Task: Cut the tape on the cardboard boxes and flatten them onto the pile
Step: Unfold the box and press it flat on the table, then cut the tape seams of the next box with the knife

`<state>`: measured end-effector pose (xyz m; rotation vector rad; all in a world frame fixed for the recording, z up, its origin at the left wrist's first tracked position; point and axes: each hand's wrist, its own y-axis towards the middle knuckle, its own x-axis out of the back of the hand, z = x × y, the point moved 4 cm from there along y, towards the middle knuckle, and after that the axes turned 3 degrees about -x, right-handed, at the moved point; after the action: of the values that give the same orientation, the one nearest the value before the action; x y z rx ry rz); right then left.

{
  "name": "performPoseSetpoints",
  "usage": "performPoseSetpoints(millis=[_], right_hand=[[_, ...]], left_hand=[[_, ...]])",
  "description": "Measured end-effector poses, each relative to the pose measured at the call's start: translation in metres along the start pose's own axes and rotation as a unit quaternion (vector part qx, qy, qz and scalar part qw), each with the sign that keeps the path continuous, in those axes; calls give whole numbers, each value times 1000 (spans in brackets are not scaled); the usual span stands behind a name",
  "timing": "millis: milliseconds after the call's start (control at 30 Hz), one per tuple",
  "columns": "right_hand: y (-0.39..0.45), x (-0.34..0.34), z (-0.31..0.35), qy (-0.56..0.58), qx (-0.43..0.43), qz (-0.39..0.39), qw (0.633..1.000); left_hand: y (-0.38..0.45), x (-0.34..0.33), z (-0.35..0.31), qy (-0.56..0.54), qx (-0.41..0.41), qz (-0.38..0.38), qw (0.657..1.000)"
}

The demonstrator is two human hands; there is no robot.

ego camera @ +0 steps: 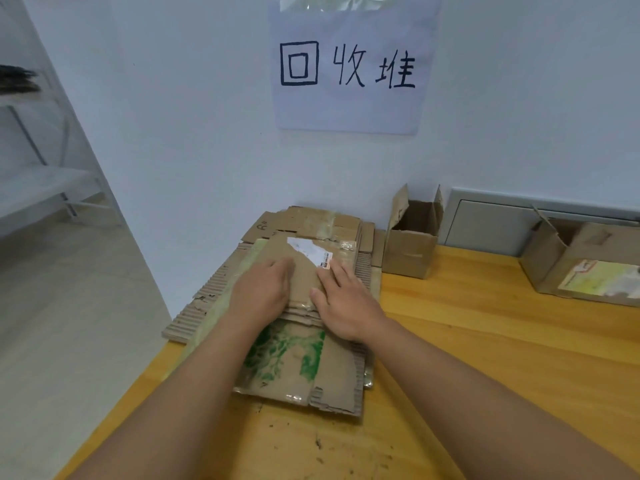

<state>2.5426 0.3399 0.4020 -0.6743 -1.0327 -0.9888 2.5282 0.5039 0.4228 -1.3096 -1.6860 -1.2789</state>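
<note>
Yellow wooden tabletop (450,341) shoved into a white corner, that's the setup. Right at the far-left corner of it sits the pile (214,299) of flattened cardboard, and on top is the flattened box (304,271) with a torn white shipping label. My left hand (259,292) is flat on the left part of it, fingers straight and together, palm pressing down. My right hand (346,299) is doing the same on the right side, fingers stretched out with the tips touching the label's edge, thumb lying along the near edge of the cardboard. Under that there's a sheet with green print (294,355) sticking out toward me. Just right of the pile, an open small box (408,251) stands against the wall, flaps up. Further right, well apart, another open box (581,268) lies with a yellowish label on its side. Handwritten paper sign (349,71) is taped on the wall above the pile.
</note>
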Motion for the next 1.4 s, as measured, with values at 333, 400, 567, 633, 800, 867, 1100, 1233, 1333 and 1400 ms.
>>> performPoseSetpoints(millis=[333, 400, 567, 633, 800, 867, 1100, 1233, 1333, 1400], right_hand=[[-15, -10, -3, 33, 22, -67, 997], [-15, -13, -7, 25, 22, -65, 997], [-9, -18, -13, 29, -9, -75, 997], [-10, -19, -12, 4, -10, -82, 997], [-8, -7, -9, -24, -47, -39, 998], [-8, 4, -9, -8, -50, 11, 999], [-58, 38, -31, 48, -12, -92, 995], [-102, 60, -77, 11, -47, -150, 988], [-136, 79, -115, -16, -83, -180, 980], [-157, 91, -140, -25, -104, -188, 976]], left_hand=[[-26, -27, -6, 46, 6, 33, 998], [-24, -28, -5, 49, 6, 15, 999], [-29, -17, -16, 70, -40, -88, 993], [-31, -19, -16, 59, -48, -73, 994], [-31, -19, -12, 79, 2, 4, 997], [-32, -12, -19, 88, 12, 32, 996], [-44, 11, -50, 99, 22, 51, 994], [-59, 12, -105, 79, -54, -24, 995], [-69, 0, -159, 78, -120, -42, 989], [-74, -10, -199, 69, -160, -47, 984]])
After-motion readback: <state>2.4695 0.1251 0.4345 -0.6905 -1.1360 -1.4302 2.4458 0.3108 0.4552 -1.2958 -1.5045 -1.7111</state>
